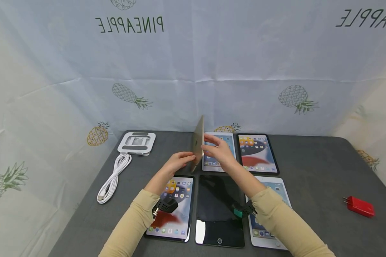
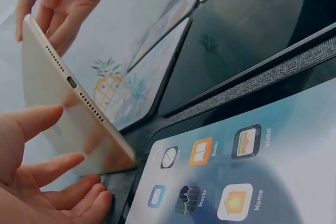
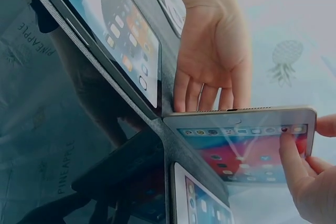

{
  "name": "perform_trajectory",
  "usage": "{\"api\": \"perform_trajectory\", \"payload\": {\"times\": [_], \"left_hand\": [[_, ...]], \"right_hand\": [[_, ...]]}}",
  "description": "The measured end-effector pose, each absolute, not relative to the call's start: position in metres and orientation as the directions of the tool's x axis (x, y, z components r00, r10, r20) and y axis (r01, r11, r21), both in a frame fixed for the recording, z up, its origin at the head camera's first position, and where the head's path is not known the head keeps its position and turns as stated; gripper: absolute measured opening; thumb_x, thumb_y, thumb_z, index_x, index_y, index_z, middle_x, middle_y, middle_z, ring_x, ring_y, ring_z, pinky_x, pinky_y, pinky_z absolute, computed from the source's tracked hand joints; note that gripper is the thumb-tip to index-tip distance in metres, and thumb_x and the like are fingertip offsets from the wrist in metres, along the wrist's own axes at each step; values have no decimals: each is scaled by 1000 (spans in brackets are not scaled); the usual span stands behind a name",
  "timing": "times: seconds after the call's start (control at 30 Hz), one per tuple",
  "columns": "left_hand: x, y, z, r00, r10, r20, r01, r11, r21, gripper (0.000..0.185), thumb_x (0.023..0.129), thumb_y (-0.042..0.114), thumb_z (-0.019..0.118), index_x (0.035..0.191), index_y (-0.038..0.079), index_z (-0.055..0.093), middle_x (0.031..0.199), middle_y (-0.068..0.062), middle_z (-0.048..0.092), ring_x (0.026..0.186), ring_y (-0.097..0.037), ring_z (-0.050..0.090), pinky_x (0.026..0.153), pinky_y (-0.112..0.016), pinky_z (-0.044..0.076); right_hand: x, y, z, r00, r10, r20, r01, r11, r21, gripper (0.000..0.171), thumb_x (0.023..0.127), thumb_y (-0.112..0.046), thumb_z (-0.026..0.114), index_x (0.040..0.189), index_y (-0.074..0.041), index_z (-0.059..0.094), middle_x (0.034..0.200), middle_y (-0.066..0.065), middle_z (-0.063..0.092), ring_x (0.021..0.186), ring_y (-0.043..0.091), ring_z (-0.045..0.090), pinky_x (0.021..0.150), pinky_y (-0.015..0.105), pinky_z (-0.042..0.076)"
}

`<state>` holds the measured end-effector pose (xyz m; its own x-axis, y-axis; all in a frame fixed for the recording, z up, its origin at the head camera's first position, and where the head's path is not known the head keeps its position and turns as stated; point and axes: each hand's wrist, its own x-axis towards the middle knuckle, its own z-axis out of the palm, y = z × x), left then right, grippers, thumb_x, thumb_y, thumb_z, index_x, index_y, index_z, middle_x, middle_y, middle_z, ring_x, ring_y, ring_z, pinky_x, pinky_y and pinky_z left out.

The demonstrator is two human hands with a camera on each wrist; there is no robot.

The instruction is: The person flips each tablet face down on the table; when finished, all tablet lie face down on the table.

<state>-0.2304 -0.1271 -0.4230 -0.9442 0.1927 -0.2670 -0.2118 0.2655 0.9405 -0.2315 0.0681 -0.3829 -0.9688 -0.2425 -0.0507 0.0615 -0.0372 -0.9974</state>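
A slim pale-gold metal tablet (image 1: pixel 197 142) is held on edge just beyond the far-left corner of a black rectangular tablet with a dark screen (image 1: pixel 218 205); its long axis runs away from the person, port end nearest, screen facing right. Its back is smooth and matte, its white-bordered screen lit with red and blue. The right hand (image 1: pixel 220 151) grips its upper edge, thumb on the glass; the left hand (image 1: pixel 178 162), fingers loosely extended, is at its back, contact unclear. Around the dark tablet lie a lit black-bordered tablet (image 1: pixel 180 207) on its left, a lit white-bordered tablet (image 1: pixel 260 232) on its right, partly covered by the right forearm, and another white-bordered one (image 1: pixel 212 164) beyond it, partly hidden by the right hand. Well right of it is a red plastic plug (image 1: pixel 360 207).
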Motion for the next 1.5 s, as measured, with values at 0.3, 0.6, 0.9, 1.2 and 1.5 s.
{"api": "perform_trajectory", "payload": {"times": [0.3, 0.6, 0.9, 1.2, 1.5], "left_hand": [[-228, -130, -425, -941, 199, -275, -213, 287, 934, 51, 95, 25, 64, 138, 0, 51, 142, -17, 49, 130, -32, 46, 106, -44, 40], [-228, -133, -427, -945, 177, -275, -216, 296, 931, 51, 94, 23, 65, 138, 0, 52, 141, -17, 50, 129, -33, 47, 105, -43, 42], [-227, -145, -428, -961, 151, -232, -174, 324, 930, 48, 93, 24, 66, 134, 0, 57, 136, -16, 56, 127, -31, 50, 106, -42, 40], [-225, -159, -429, -974, 88, -210, -172, 322, 931, 45, 93, 22, 64, 131, -2, 59, 137, -17, 55, 128, -31, 48, 106, -43, 40], [-225, -171, -431, -980, 32, -198, -177, 325, 929, 45, 95, 22, 61, 131, -4, 58, 136, -19, 55, 128, -31, 47, 106, -44, 40]], "right_hand": [[-227, 76, -384, -969, -229, -95, 107, -41, -993, 52, 95, -8, 61, 145, -8, 45, 144, 12, 45, 127, 31, 50, 100, 46, 46], [-229, 84, -397, -973, -199, -112, 127, -64, -990, 50, 96, -5, 58, 144, -5, 45, 144, 14, 46, 125, 31, 51, 98, 43, 48], [-233, 84, -413, -975, -204, -89, 101, -50, -994, 51, 94, -2, 59, 143, 0, 45, 136, 20, 50, 107, 23, 63, 89, 34, 53], [-238, 72, -425, -977, -184, -105, 113, -35, -993, 51, 91, 4, 59, 140, 8, 46, 116, 18, 53, 94, 18, 65, 84, 30, 55], [-238, 61, -429, -974, -178, -142, 136, 47, -990, 52, 89, 1, 61, 138, 7, 49, 114, 17, 58, 95, 17, 64, 85, 28, 54]]}}
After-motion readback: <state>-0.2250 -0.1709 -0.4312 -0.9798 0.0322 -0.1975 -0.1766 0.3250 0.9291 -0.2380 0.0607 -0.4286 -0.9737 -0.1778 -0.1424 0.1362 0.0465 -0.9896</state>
